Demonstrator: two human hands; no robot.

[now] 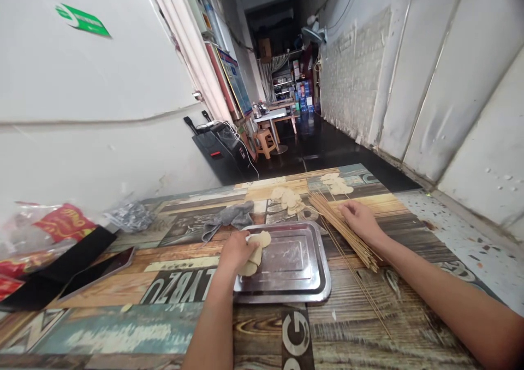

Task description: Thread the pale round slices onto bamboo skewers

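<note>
Bamboo skewers [344, 231], bundled with their long axis running eleven to five o'clock, lie under the flat, open right hand [360, 219], while the left hand [235, 251], at nine o'clock, grips pale dough pieces [256, 252] over the steel tray [286, 285].

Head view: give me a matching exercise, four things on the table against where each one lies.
Things:
1. pale flat dough slices
2. bundle of thin bamboo skewers
3. crumpled grey cloth
4. dark flat phone

Places:
A. under the right hand, right of the steel tray
B. far left, beside a black strap
C. in the left hand, over the steel tray's left edge
D. behind the tray, towards the wall

Pairs: 1-C, 2-A, 3-D, 4-B
</note>
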